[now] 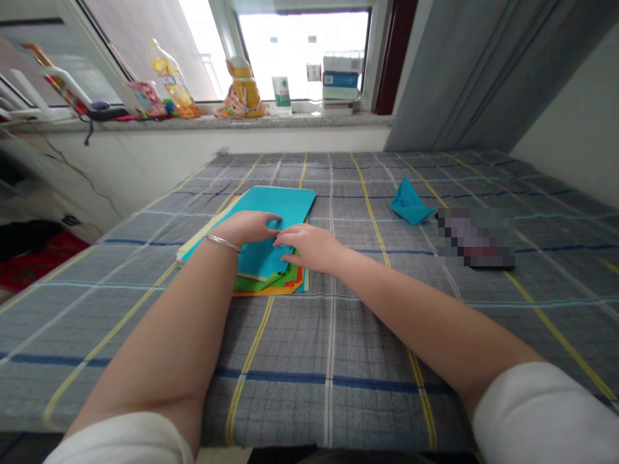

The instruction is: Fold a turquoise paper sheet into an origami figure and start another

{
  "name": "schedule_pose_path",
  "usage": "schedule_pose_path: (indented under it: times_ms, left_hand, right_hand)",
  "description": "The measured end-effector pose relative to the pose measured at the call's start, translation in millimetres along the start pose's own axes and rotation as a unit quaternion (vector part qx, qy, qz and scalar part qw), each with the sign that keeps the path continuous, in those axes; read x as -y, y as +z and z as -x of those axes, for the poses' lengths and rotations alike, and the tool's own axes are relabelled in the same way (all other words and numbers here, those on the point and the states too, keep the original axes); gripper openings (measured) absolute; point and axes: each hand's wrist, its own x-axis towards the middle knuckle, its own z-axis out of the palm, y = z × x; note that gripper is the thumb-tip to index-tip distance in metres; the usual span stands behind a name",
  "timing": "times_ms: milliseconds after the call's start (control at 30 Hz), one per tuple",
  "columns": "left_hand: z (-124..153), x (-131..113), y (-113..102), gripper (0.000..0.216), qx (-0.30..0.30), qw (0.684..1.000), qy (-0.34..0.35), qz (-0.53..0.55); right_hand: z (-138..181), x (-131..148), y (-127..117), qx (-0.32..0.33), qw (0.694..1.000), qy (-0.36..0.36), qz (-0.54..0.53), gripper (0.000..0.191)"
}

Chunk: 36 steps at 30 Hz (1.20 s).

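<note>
A stack of coloured paper sheets (278, 206) lies on the plaid cloth, a turquoise sheet on top, with green, orange and yellow edges showing below. My left hand (246, 227), a silver bangle on its wrist, rests on the turquoise sheet with fingers curled and pinching at the paper. My right hand (309, 247) lies against the sheet's near right part, fingers pressed together on the paper's edge. A folded turquoise paper shape (410, 203) sits apart to the right.
The grey plaid cloth (338, 335) covers the whole flat surface. A blurred dark object (476, 238) lies right of the folded shape. The windowsill (203, 119) behind holds bottles, a box stack and small items. A grey curtain hangs at the right.
</note>
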Motion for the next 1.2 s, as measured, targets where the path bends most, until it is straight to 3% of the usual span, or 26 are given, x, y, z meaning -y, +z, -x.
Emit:
schedule_pose_path:
  times_ms: [100, 433, 667, 933, 1067, 1200]
  left_hand:
    - [0, -8, 2, 0.059, -0.027, 0.999, 0.02, -0.038]
    - [-7, -9, 11, 0.058, -0.059, 0.996, 0.041, -0.061]
    - [-3, -13, 3, 0.058, -0.052, 0.998, -0.008, -0.038]
    - [0, -14, -2, 0.06, -0.037, 0.999, -0.013, -0.029]
    - [2, -16, -4, 0.063, -0.026, 0.999, -0.007, -0.026]
    - [-1, -13, -2, 0.064, -0.029, 0.999, -0.002, -0.019]
  right_hand:
    - [1, -7, 4, 0.029, 0.999, -0.029, 0.008, 0.021]
    - [4, -27, 2, 0.01, 0.999, -0.052, -0.007, 0.02]
    - [2, -24, 4, 0.007, 0.999, -0.05, 0.009, 0.019]
    - [5, -16, 5, 0.02, 0.993, -0.041, 0.112, 0.021]
    - [5, -12, 6, 0.035, 0.981, -0.063, 0.179, 0.024]
    - [5, -12, 4, 0.023, 0.978, -0.103, 0.179, 0.025]
